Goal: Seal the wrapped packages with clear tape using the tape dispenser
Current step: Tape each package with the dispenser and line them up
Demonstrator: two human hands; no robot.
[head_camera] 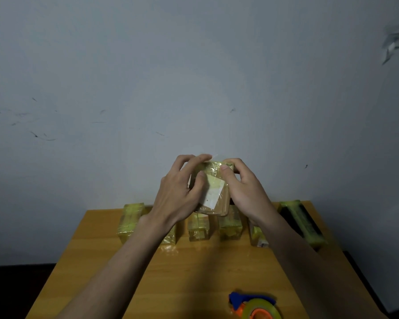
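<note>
I hold a wrapped package point(215, 192) up in the air above the table, brown with a white label under shiny clear tape. My left hand point(182, 189) grips its left side, thumb pressed on the front face. My right hand point(242, 183) grips the right side, thumb on the upper front. A loose end of clear tape sticks up at the package's top edge. The tape dispenser point(255, 306), blue and orange with a roll of clear tape, lies on the table near its front edge, untouched.
Several taped packages point(198, 229) stand in a row across the far part of the wooden table point(194, 272). A longer dark package point(303, 222) lies at the far right. A grey wall rises behind the table.
</note>
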